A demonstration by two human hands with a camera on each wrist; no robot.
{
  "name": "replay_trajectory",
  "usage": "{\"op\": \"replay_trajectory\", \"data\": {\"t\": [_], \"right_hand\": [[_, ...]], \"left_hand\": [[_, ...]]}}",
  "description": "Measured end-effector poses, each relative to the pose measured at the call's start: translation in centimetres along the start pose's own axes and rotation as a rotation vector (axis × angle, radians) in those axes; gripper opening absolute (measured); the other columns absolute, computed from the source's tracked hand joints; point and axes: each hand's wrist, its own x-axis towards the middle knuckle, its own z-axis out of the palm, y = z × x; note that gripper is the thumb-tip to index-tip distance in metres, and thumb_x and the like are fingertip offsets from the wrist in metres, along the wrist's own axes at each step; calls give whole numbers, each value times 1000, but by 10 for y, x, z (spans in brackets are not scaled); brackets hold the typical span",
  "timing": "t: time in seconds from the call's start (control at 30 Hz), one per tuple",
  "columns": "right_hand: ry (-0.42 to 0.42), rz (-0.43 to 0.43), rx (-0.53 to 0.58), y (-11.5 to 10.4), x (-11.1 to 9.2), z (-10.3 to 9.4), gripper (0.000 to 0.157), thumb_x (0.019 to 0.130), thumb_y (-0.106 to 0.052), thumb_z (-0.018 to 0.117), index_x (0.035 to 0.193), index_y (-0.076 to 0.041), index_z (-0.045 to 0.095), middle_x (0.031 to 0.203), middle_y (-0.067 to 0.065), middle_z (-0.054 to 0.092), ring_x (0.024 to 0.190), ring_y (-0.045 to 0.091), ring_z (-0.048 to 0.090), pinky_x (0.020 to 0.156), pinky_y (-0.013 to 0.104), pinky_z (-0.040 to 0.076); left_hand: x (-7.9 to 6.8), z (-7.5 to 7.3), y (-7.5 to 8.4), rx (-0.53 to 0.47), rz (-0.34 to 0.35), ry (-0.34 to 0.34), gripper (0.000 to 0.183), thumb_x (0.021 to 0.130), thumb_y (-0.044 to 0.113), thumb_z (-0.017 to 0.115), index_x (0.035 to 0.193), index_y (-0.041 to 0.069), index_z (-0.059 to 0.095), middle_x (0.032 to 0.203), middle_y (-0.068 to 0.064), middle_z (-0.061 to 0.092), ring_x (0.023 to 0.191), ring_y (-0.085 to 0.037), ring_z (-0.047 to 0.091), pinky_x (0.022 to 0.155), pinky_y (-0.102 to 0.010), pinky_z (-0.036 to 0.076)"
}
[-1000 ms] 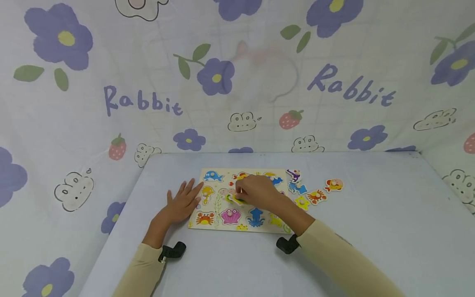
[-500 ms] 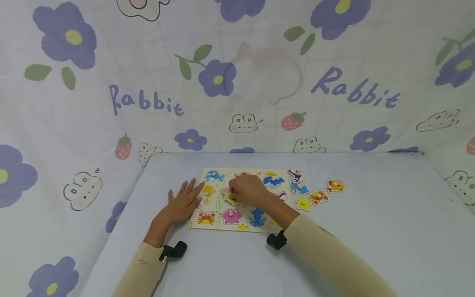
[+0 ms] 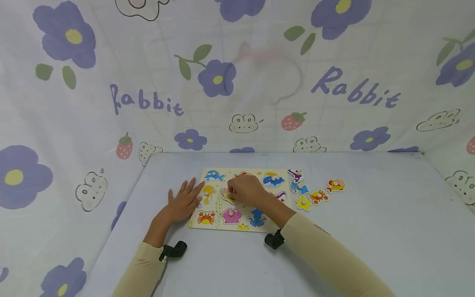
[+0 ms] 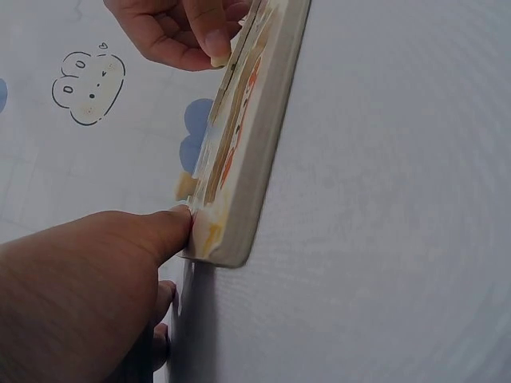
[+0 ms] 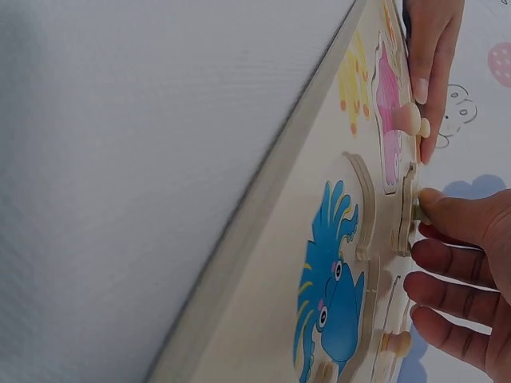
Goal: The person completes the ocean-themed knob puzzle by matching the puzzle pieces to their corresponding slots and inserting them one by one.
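My right hand (image 3: 246, 191) is over the middle of a wooden peg puzzle board (image 3: 245, 215) with sea animals. Its thumb and fingers pinch the knob of a yellow-green puzzle piece (image 3: 231, 201), mostly hidden beneath the hand. In the right wrist view, that piece sits close against the board's face. My left hand (image 3: 182, 206) lies with fingers spread at the board's left edge, its thumb touching the edge in the left wrist view. Near the right hand are a pink shell piece (image 3: 231, 216) with a knob and a blue squid picture (image 5: 339, 295) in its recess.
Loose pieces lie right of the board: a purple one (image 3: 295, 175), a blue squid (image 3: 298, 188), a yellow star (image 3: 303, 203), a crab (image 3: 318, 197) and a red-and-yellow fish (image 3: 335, 185). A patterned curtain (image 3: 267, 140) hangs behind the white table (image 3: 389, 214).
My right hand has shifted slightly left with the yellow-green piece, uncovering the whale on the board's upper right. The left hand keeps its place at the edge.
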Motion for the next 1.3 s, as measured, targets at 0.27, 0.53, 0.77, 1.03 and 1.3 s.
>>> {"op": "replay_trajectory", "data": {"t": [0.27, 0.53, 0.77, 1.03, 1.3], "right_hand": [[4, 10, -7, 0, 3, 4, 17, 93, -34, 75, 94, -18, 73, 68, -9, 58, 66, 10, 54, 65, 26, 43], [2, 33, 23, 0, 7, 8, 16, 93, -34, 76, 93, -18, 73, 69, -9, 58, 69, 10, 54, 68, 27, 43], [-20, 41, 62, 0, -1, 4, 17, 95, -32, 74, 103, -17, 74, 78, -8, 64, 71, 10, 55, 70, 28, 46], [-39, 45, 130, 10, -28, -3, 30, 94, -35, 74, 119, -18, 73, 80, -9, 62, 73, 11, 55, 68, 26, 47], [60, 63, 199, 32, -66, -10, 27, 95, -35, 73, 116, -18, 75, 82, -11, 62, 76, 11, 54, 69, 27, 47]], "left_hand": [[-1, -1, 1, 5, -6, -2, 59, 110, 38, 39, 164, 24, 21, 170, -13, 7, 155, -41, 1, 110, -77, -6], [-2, -2, 2, 1, -10, 5, 59, 110, 38, 40, 164, 23, 22, 170, -14, 8, 155, -41, 2, 110, -78, -6], [0, 1, 0, 2, 0, 8, 59, 110, 39, 40, 164, 24, 22, 170, -13, 7, 155, -41, 2, 110, -78, -7], [2, 4, -2, 9, 5, 5, 59, 110, 41, 38, 164, 25, 20, 170, -13, 6, 155, -41, 0, 110, -78, -7], [0, 3, -3, -2, 8, 6, 59, 110, 41, 38, 164, 25, 19, 170, -13, 5, 155, -41, -1, 109, -78, -7]]}}
